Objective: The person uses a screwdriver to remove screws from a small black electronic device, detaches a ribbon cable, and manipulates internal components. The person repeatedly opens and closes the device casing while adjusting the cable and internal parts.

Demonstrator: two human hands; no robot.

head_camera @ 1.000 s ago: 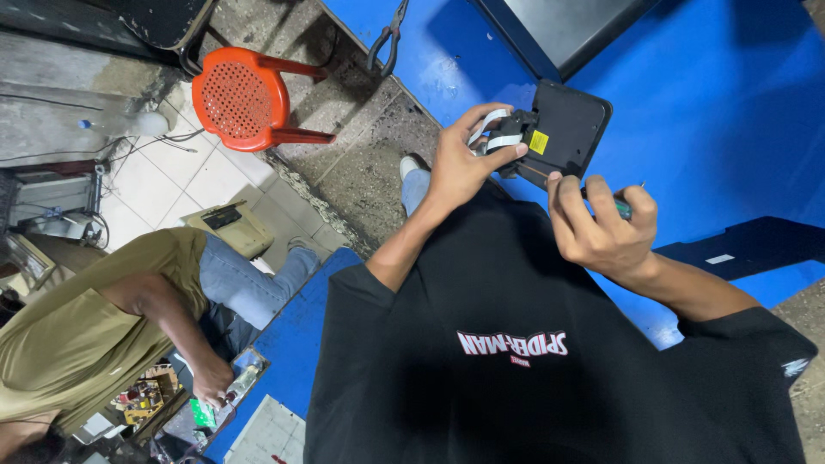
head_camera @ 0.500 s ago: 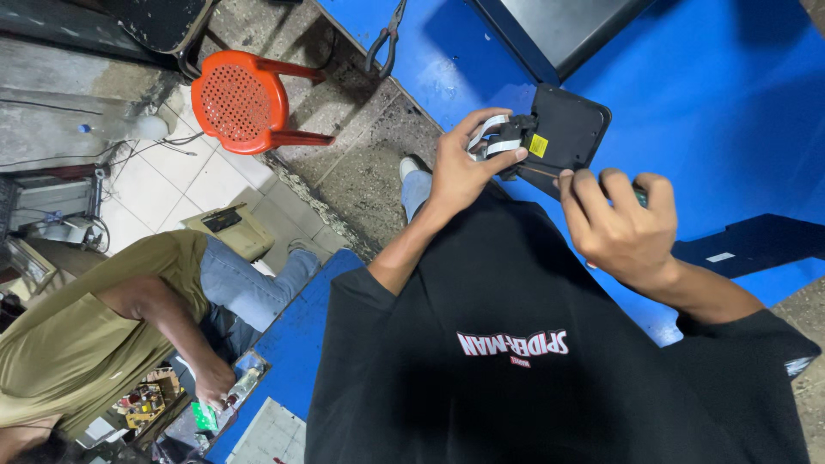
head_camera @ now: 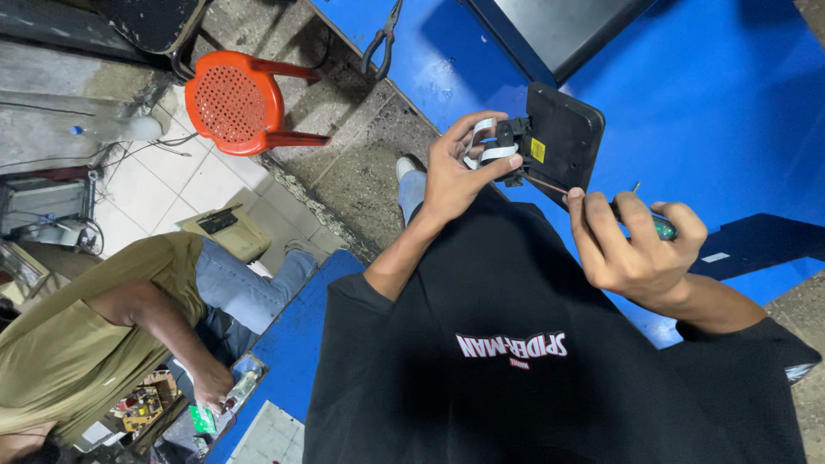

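Left hand (head_camera: 451, 176) fingers closed around black device (head_camera: 559, 137) by its cable end — held above blue table (head_camera: 730, 103). Right hand (head_camera: 640, 249) fingers closed on screwdriver (head_camera: 593, 199), tip at the device. Orange stool (head_camera: 236, 103) well apart.

The left hand (head_camera: 455, 176) is raised in front of the black shirt (head_camera: 516, 344), forearm bare and bent up from the elbow, fingers curled and thumb stretched out in a pinch. The right hand (head_camera: 636, 249), level with it and beside it, is closed in a fist, knuckles up, forearm angling back toward the shirt.
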